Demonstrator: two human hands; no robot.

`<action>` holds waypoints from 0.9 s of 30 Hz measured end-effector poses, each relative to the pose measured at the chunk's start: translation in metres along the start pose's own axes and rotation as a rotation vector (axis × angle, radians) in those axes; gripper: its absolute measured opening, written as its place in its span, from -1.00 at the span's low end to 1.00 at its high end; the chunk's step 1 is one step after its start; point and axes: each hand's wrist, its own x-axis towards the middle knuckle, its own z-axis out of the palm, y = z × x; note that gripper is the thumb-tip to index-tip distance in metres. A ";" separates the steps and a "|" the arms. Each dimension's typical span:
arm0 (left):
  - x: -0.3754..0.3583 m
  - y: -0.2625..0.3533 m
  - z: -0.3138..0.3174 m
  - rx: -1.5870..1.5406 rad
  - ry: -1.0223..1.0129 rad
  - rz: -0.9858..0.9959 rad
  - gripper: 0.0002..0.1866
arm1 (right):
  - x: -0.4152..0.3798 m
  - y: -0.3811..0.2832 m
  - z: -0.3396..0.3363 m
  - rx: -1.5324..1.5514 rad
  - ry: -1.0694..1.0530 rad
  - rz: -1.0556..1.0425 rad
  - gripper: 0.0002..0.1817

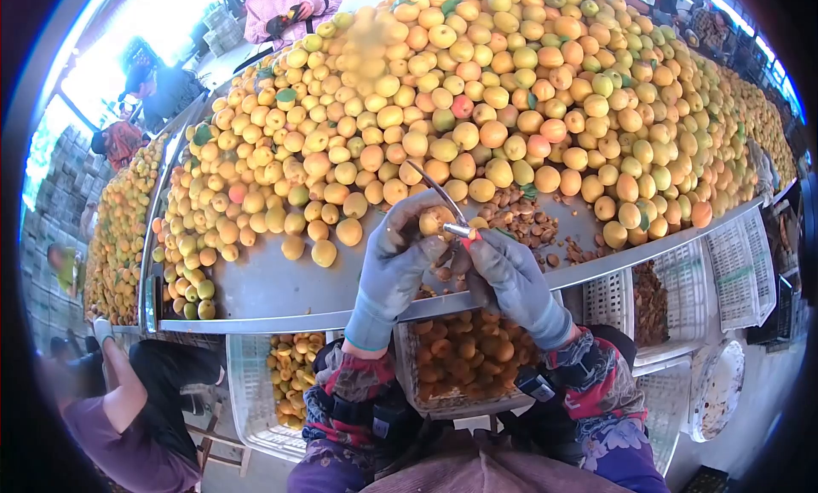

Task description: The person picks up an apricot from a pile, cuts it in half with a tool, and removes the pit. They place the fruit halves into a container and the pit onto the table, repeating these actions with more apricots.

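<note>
So in the head view, the left hand [394, 259] has a fruit [434, 219] gripped in its gloved fingers, and the right hand [518, 284] is closed on a knife [461, 230], both hands close together near the bench [273, 280] edge. Kinda sketchy tbh: metal's right by the left fingers, so a slick glove or a rolling fruit could mean a nick. Loose pinch? Might drop it toward the crate [464, 408] below. Fruit's between the hands, on the left one's side.

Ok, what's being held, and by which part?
The left hand grips a fruit by its side; the right hand grips a curved tool by its red handle.
</note>
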 end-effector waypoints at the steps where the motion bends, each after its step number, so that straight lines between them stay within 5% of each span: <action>1: -0.001 -0.001 -0.001 -0.001 0.003 0.001 -0.48 | 0.001 0.001 0.000 0.010 -0.022 -0.014 -0.55; 16: -0.004 -0.006 -0.002 0.278 0.032 0.113 -0.36 | 0.002 0.025 0.008 0.045 0.012 -0.175 -0.60; 22: -0.011 -0.007 0.003 0.283 0.062 0.073 -0.52 | 0.000 0.023 0.006 0.147 -0.047 0.007 -0.60; 27: -0.010 -0.010 0.003 0.445 0.097 0.142 -0.55 | 0.006 0.037 0.005 0.106 0.013 -0.042 -0.59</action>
